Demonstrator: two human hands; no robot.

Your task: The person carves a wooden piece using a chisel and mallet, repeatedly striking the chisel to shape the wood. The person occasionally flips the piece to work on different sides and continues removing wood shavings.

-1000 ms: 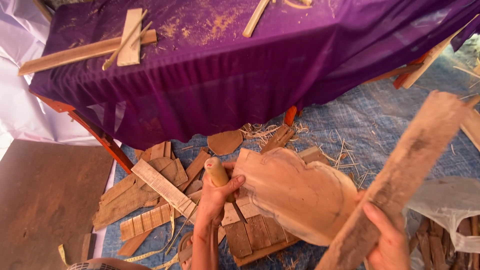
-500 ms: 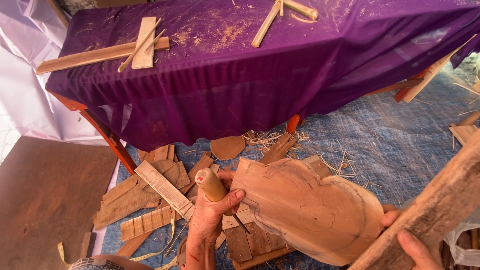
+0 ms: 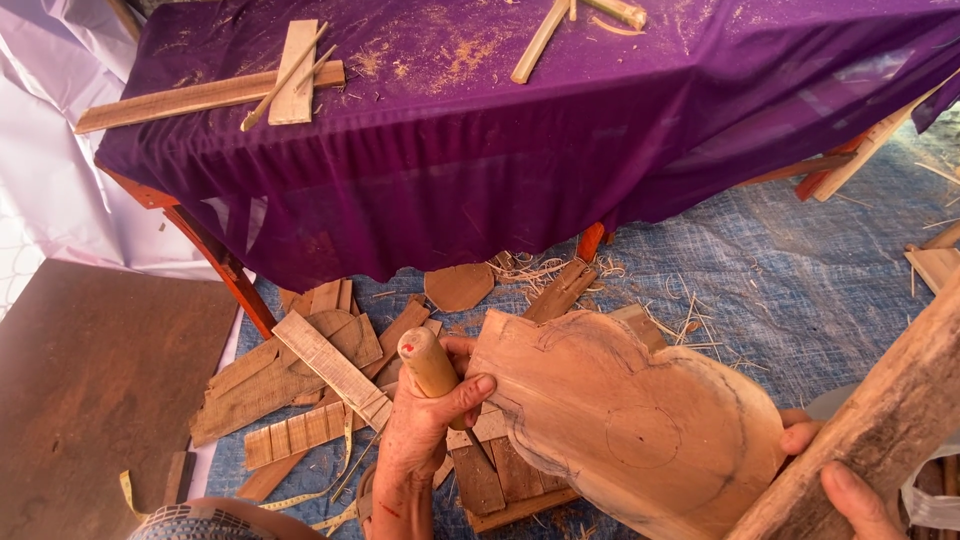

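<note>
Since half a second ago, little has been shifted: one wooden slab (image 3: 630, 420) is kept between two hands, slightly lower. One tool handle (image 3: 428, 362) is gripped in the left hand (image 3: 425, 430), whose thumb is pressed on the slab's edge. One rough plank (image 3: 880, 425) is clasped by the right hand (image 3: 850, 485). Scrap boards (image 3: 300, 385) lie left of the left hand.

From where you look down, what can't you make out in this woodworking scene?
- Head view: the tool's working end; only its wooden handle shows, the left hand wraps the rest.
- The right hand is cut off by the bottom edge and partly behind the rough plank.
- The carved board's underside faces away.
- Under the table, the purple cloth hides everything.
</note>
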